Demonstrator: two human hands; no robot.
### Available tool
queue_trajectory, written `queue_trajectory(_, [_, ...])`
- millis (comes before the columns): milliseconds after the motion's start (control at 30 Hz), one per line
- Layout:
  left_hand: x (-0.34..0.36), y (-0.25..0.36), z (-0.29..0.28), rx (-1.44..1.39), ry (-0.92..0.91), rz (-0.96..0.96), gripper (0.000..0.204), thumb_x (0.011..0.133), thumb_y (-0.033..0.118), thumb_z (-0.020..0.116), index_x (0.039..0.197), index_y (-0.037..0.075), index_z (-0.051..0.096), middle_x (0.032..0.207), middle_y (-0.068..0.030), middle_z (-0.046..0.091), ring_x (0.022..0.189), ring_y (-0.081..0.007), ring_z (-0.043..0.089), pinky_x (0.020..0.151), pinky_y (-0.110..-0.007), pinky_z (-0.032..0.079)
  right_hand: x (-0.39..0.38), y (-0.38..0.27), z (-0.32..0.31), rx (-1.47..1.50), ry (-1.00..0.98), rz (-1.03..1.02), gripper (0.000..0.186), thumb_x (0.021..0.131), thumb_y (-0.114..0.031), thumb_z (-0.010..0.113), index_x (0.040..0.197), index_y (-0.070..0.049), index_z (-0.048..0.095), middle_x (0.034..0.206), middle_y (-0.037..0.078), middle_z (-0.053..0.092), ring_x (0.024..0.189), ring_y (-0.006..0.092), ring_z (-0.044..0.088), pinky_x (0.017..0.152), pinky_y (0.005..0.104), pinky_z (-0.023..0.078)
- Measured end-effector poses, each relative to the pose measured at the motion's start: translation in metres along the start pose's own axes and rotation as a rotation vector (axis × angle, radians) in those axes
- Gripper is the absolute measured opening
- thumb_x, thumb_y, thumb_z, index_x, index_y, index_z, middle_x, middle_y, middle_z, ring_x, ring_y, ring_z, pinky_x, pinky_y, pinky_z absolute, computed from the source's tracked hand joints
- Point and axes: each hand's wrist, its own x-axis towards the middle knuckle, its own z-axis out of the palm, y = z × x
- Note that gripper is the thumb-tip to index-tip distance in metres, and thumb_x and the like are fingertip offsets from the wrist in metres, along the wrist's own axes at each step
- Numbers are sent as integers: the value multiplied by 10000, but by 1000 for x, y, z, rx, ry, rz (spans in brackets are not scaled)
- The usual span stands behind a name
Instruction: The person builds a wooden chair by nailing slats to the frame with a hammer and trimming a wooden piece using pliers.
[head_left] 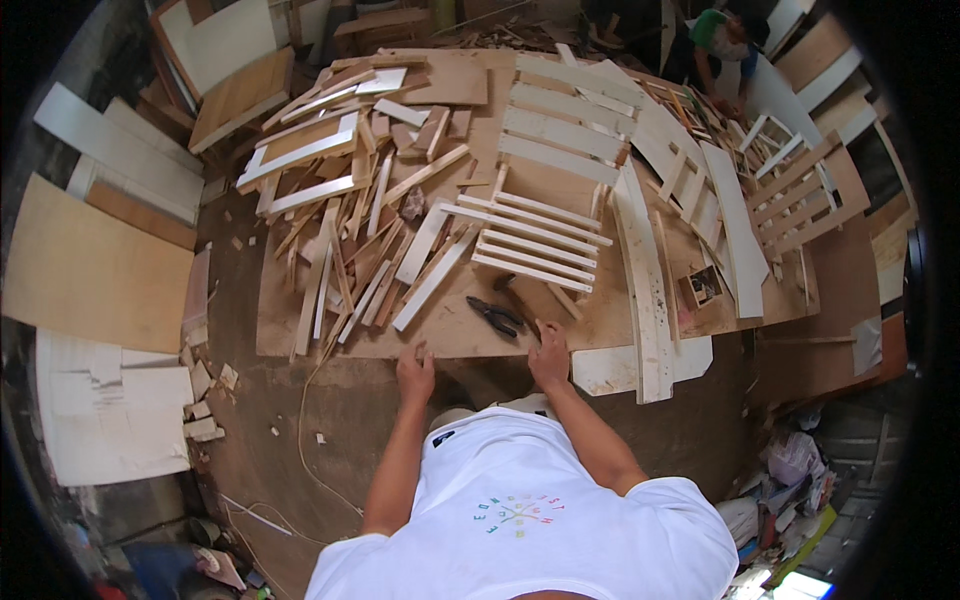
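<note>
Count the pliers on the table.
1: the black pliers lie near the table's front edge, between the left hand and right hand. Others may be hidden under the wood pile.

At the centre, the pliers (496, 317) look dark and matt against a tabletop (447, 318) of dull brown wooden sheet. Toward one o'clock, the slatted frame (540, 235) is pale bare wood, smooth and matt. At ten, the timber pile (432, 240) mixes raw brown wood with smooth white-faced strips. At three, a long plank (646, 290) looks rough and stained. At nine, a wooden sheet (95, 265) is smooth. Crumpled, thin plastic (797, 460) sits at four; the shirt (560, 470), at six, is matt white cloth.
</note>
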Motion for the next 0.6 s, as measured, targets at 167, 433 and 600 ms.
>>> queue_trajectory(167, [63, -9, -17, 235, 220, 225, 510, 875, 68, 742, 1372, 60, 630, 1477, -206, 506, 1388, -412, 469, 1145, -475, 429, 7, -34, 8, 92, -63, -17, 550, 898, -95, 687, 1439, -107, 588, 1411, 194, 519, 1204, 399, 613, 1019, 476, 529])
queue_trajectory(433, [79, -38, -45, 278, 277, 123, 521, 920, 107, 734, 1419, 82, 589, 1484, -193, 485, 1370, -404, 469, 1136, -497, 430, -8, -53, 13, 115, -136, -44, 488, 910, -44, 664, 1395, -90, 632, 1514, 215, 464, 1256, 418, 595, 1071, 472, 507])
queue_trajectory(600, [79, -70, -68, 369, 295, -33, 603, 932, 107, 730, 1494, 53, 518, 1477, -175, 495, 1378, -395, 464, 1158, -498, 414, -9, -31, 25, 39, -95, -44, 666, 894, -5, 650, 1533, -126, 509, 1577, 246, 383, 1368, 445, 504, 1124, 490, 465])
